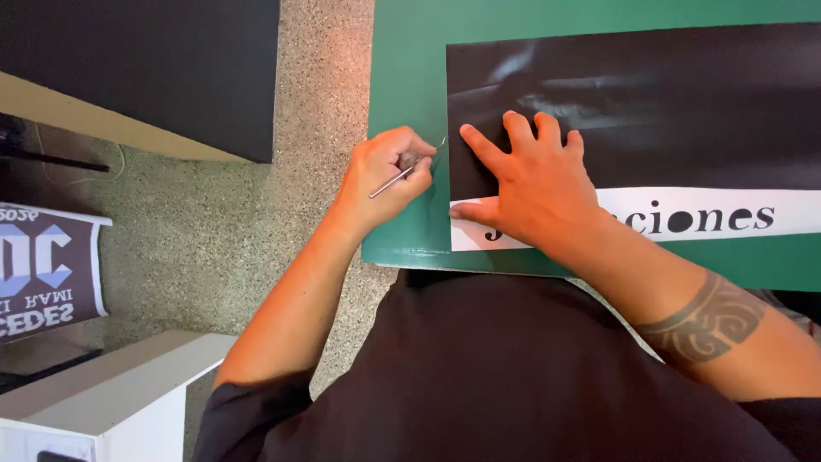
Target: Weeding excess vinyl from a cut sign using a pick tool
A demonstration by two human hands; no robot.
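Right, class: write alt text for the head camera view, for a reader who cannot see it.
A person's left hand holds a thin metal pick at the edge of a black sheet on a green board, while the right hand presses the sheet flat. A speckled floor lies beside the board.

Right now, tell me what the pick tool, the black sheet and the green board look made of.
Pick tool: thin, silvery, probably metal, with a hooked tip. Black sheet: glossy, likely vinyl or coated film, showing soft glare. Green board: smooth, matte, flat; possibly a cutting mat or painted panel, uncertain.
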